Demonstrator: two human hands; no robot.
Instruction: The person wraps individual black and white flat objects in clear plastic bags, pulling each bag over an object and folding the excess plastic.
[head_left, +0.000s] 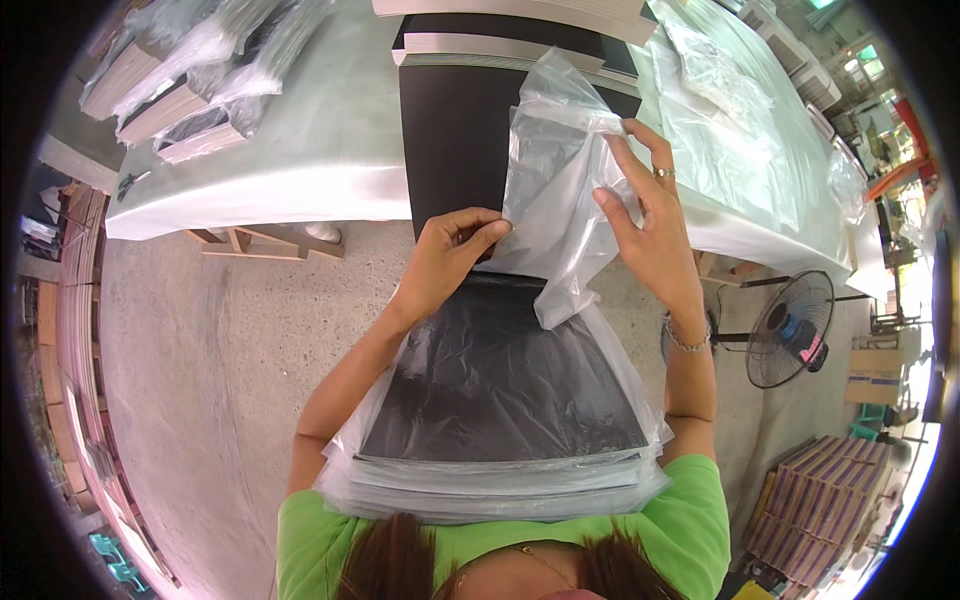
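Observation:
A clear plastic bag (pixel 560 170) stands crumpled over the black sheets (pixel 450 140) in front of me. My left hand (pixel 457 250) pinches the bag's near left edge between thumb and fingers. At the bag's upper right, my right hand (pixel 650 210) has its fingertips bent over the plastic, with the thumb held apart. One loose fold of film hangs down toward my lap. Nearer my body lies a stack of black sheets in clear plastic bags (pixel 500 390), its layered edges facing my green shirt. Part of the left fingertips is hidden behind the thumb.
Stacks of pale-edged sheets (pixel 520 45) rise at the far end of the black sheets. Bagged bundles (pixel 190 90) lie on the covered table (pixel 330 190) at left, loose plastic bags (pixel 730 110) at right. A fan (pixel 792 328) stands right, near a striped carton stack (pixel 820 505).

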